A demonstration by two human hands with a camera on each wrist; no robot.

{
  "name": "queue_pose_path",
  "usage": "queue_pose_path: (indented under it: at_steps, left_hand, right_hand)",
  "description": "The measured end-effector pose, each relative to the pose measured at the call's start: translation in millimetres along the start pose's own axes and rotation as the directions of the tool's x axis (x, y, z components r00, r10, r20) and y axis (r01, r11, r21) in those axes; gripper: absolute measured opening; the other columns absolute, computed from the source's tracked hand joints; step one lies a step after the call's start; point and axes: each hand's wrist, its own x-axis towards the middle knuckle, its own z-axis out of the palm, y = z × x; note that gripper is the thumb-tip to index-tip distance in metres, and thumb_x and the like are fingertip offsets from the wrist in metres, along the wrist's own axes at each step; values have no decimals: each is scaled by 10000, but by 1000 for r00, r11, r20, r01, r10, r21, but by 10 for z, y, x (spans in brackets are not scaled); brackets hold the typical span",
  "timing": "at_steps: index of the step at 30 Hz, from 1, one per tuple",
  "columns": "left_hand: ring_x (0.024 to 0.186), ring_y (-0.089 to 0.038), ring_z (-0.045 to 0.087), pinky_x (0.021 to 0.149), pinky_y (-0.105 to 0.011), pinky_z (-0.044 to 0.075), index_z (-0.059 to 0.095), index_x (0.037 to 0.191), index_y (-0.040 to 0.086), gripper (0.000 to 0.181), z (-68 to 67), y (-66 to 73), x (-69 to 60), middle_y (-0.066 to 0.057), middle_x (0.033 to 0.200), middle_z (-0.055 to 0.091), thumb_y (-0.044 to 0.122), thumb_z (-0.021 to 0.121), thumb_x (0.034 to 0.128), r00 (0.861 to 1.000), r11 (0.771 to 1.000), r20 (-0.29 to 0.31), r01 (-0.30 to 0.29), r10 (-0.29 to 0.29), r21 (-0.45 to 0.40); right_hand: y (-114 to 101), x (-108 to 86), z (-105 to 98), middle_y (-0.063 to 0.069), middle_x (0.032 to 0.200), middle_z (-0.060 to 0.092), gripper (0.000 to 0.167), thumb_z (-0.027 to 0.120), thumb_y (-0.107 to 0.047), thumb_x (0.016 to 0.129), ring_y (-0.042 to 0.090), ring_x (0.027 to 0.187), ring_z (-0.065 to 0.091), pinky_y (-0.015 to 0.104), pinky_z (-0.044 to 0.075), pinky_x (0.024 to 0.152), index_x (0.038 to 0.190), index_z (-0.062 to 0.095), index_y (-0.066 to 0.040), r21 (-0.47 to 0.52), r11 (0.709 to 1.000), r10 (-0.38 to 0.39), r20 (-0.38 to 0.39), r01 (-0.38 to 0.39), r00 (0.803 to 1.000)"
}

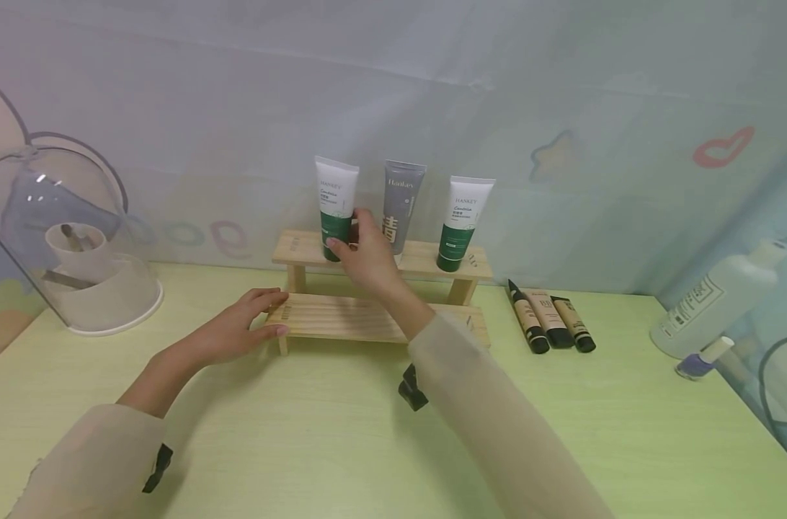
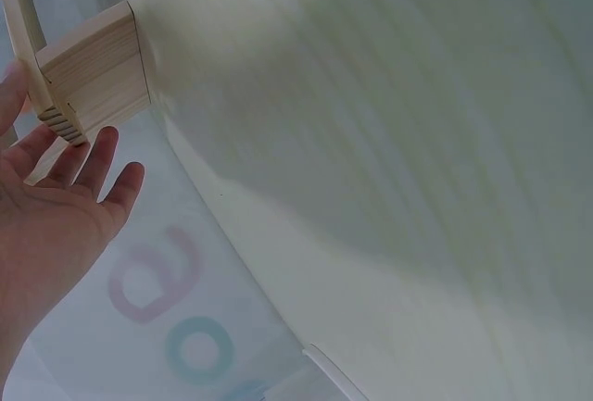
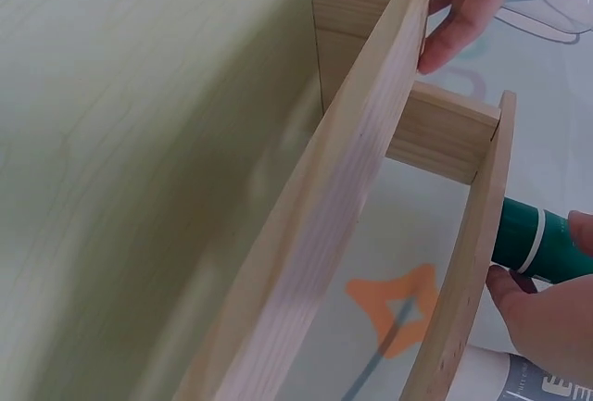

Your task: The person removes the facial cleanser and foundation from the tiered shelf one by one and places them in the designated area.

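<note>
A two-step wooden stand point(image 1: 341, 318) carries three upright tubes on its upper step. My right hand point(image 1: 370, 263) pinches the lower green part of the left white-and-green tube point(image 1: 336, 194); its cap end is at the step. Beside that hand stands a grey tube point(image 1: 403, 194), and farther right another white-and-green tube point(image 1: 461, 220). My left hand point(image 1: 238, 330) holds the left end of the lower step, thumb at the front edge. In the left wrist view, the fingers of my left hand point(image 2: 60, 225) lie against the end of the stand point(image 2: 102, 63).
At the left stands a clear dome point(image 1: 56, 209) over a white holder with small tools. Right of the stand lie three small beige-and-black tubes point(image 1: 549, 317). A large bottle point(image 1: 718, 303) and a purple nail polish bottle point(image 1: 697, 366) are near the table's right edge.
</note>
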Motion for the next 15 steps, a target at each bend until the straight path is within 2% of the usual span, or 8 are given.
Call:
queue_pose_path:
  at_steps: [7,15]
  left_hand:
    - [1217,-462,316,958,-609,256,288,1380,-79,609,3,-5,7,-290,1394,225,265,527,938,1000,1000,-1,1,-1,10]
    - [1215,-463,318,957,-610,255,294,1374,-88,603,1,-9,5,-296,1395,219,264,522,942,1000,1000,-2,-6,6,11]
  right_hand:
    - [9,-11,-6,122,1075,557,410,582,-147,907,210,941,552,291,465,783,1265,405,-56,-65,996,-55,-22,53,998]
    - [6,-48,-49,114,1035,575,438,614,-141,887,204,881,555,295,462,755,1268,409,-76,-94,992,-89,-11,87,996]
